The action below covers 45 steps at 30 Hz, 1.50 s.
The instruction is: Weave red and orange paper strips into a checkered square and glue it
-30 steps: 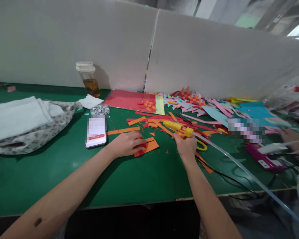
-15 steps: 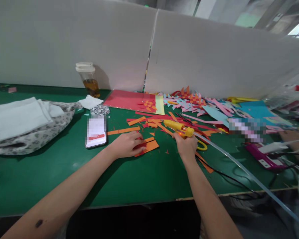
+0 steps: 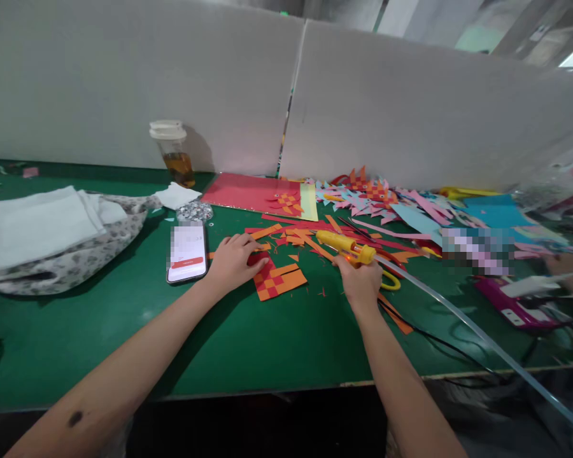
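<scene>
My left hand (image 3: 235,262) lies on the table with its fingers stretched out and the thumb apart. Beside its thumb is a woven orange and red paper piece (image 3: 277,284), checkered at the lower left, with a slit between its orange strips. An orange paper strip (image 3: 263,247) passes by the fingertips, partly hidden. A yellow hot glue gun (image 3: 337,242) is in my right hand (image 3: 361,280), whose fingers wrap round the handle. An orange light glows on the gun, and a long clear glue stick (image 3: 451,307) runs out of its back.
Paper scraps and strips (image 3: 305,236) spread behind the hands. A phone (image 3: 187,253) lies left, near a drink cup (image 3: 174,152) and a floral cloth bundle (image 3: 100,248). Yellow-handled scissors (image 3: 391,280) lie beside my right hand. A magenta power strip (image 3: 506,304) with cables sits right.
My left hand has moved up and left off the woven paper, uncovering its checkered part. My right hand keeps the glue gun in nearly the same spot.
</scene>
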### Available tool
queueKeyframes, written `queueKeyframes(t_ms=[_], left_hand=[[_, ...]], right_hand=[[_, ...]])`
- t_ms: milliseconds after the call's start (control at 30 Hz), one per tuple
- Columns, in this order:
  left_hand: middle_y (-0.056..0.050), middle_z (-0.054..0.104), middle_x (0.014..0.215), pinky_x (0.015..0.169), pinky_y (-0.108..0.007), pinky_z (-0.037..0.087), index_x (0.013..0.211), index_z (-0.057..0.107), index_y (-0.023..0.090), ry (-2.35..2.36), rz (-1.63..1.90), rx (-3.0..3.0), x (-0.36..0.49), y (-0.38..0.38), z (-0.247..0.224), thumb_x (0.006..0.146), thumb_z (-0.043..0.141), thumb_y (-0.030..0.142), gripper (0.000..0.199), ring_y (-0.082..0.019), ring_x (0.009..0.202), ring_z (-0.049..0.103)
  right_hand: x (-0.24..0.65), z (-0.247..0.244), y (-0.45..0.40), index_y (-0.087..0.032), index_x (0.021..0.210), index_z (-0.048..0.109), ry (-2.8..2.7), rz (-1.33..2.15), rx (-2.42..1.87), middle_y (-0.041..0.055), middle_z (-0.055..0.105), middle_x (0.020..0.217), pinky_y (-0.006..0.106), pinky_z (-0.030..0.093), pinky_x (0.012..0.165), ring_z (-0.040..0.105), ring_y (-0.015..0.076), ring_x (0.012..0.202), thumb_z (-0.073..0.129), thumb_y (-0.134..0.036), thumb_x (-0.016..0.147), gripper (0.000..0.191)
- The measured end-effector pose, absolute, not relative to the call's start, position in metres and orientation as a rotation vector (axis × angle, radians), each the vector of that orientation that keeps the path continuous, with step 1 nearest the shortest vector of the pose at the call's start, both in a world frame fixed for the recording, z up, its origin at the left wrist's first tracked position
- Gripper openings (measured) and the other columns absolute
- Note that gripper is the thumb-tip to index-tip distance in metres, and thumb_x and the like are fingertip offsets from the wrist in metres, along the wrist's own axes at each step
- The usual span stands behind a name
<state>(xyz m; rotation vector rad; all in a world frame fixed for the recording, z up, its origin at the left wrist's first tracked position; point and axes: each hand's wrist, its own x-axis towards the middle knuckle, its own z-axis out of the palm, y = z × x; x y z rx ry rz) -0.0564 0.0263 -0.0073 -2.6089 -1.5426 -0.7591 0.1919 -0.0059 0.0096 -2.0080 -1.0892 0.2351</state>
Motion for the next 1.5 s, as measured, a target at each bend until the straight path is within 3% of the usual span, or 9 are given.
queueKeyframes(t_ms=[300, 533, 667, 767, 900, 1033, 1267, 1500], left_hand=[[-0.005, 0.059, 0.097, 0.078, -0.037, 0.041, 0.089, 0.062, 0.022, -1.762, -0.726, -2.781, -0.065, 0.032, -0.007, 0.070, 0.059, 0.055, 0.039, -0.024, 0.093, 0.053], [-0.003, 0.062, 0.091, 0.073, -0.034, 0.041, 0.079, 0.060, 0.022, -1.765, -0.863, -2.954, -0.061, 0.033, -0.009, 0.067, 0.065, 0.049, 0.030, -0.021, 0.088, 0.055], [0.000, 0.066, 0.077, 0.063, -0.026, 0.041, 0.081, 0.059, 0.021, -1.841, -0.998, -3.091, -0.059, 0.031, -0.008, 0.068, 0.066, 0.042, 0.026, -0.016, 0.072, 0.060], [0.000, 0.068, 0.076, 0.064, -0.025, 0.041, 0.084, 0.062, 0.022, -1.818, -1.059, -3.073, -0.058, 0.029, -0.006, 0.070, 0.065, 0.041, 0.024, -0.016, 0.073, 0.062], [0.001, 0.068, 0.078, 0.068, -0.024, 0.041, 0.080, 0.062, 0.022, -1.564, -1.090, -3.139, -0.055, 0.029, -0.007, 0.078, 0.058, 0.038, 0.016, -0.013, 0.074, 0.062], [0.001, 0.067, 0.083, 0.070, -0.026, 0.039, 0.079, 0.061, 0.022, -1.425, -1.097, -3.083, -0.055, 0.030, -0.007, 0.077, 0.059, 0.040, 0.018, -0.015, 0.079, 0.058], [0.001, 0.064, 0.073, 0.054, -0.024, 0.035, 0.075, 0.062, 0.021, -1.653, -0.943, -3.212, -0.056, 0.026, 0.001, 0.080, 0.052, 0.047, 0.028, -0.012, 0.064, 0.053], [0.000, 0.068, 0.079, 0.063, -0.024, 0.043, 0.092, 0.062, 0.023, -1.719, -1.178, -3.335, -0.054, 0.024, 0.000, 0.072, 0.064, 0.038, 0.025, -0.013, 0.071, 0.060]], right_hand=[[0.192, 0.006, -0.006, -0.020, 0.063, 0.061, -1.128, 0.183, -1.860, 0.0058, 0.061, 0.063, 0.036, 0.040, 0.068, 0.056, 0.0277, 0.074, 0.060, -0.040, 0.055, 0.022], [0.194, 0.002, -0.005, -0.019, 0.063, 0.062, -1.120, 0.201, -1.818, 0.0061, 0.064, 0.066, 0.037, 0.042, 0.068, 0.058, 0.0282, 0.076, 0.063, -0.038, 0.055, 0.020], [0.195, 0.000, -0.004, -0.019, 0.065, 0.064, -1.128, 0.214, -1.768, 0.0054, 0.064, 0.065, 0.038, 0.044, 0.070, 0.060, 0.0278, 0.074, 0.064, -0.036, 0.056, 0.020], [0.195, -0.002, -0.005, -0.020, 0.065, 0.063, -1.179, 0.201, -1.682, 0.0047, 0.064, 0.066, 0.039, 0.044, 0.073, 0.060, 0.0270, 0.076, 0.064, -0.034, 0.057, 0.016], [0.194, -0.004, -0.010, -0.020, 0.065, 0.057, -1.468, 0.422, -1.357, 0.0007, 0.060, 0.064, 0.032, 0.046, 0.063, 0.059, 0.0199, 0.065, 0.060, -0.028, 0.061, 0.009], [0.192, -0.003, -0.013, -0.021, 0.061, 0.052, -1.633, 0.623, -1.209, -0.0023, 0.053, 0.056, 0.028, 0.044, 0.052, 0.054, 0.0154, 0.054, 0.058, -0.021, 0.060, 0.006], [0.194, -0.009, -0.010, -0.021, 0.065, 0.054, -1.559, 0.625, -1.328, -0.0012, 0.056, 0.056, 0.028, 0.046, 0.052, 0.056, 0.0175, 0.055, 0.059, -0.024, 0.056, 0.010], [0.197, -0.007, -0.009, -0.019, 0.063, 0.058, -1.585, 0.381, -1.517, -0.0009, 0.053, 0.053, 0.028, 0.044, 0.052, 0.054, 0.0167, 0.053, 0.056, -0.027, 0.058, 0.010]])
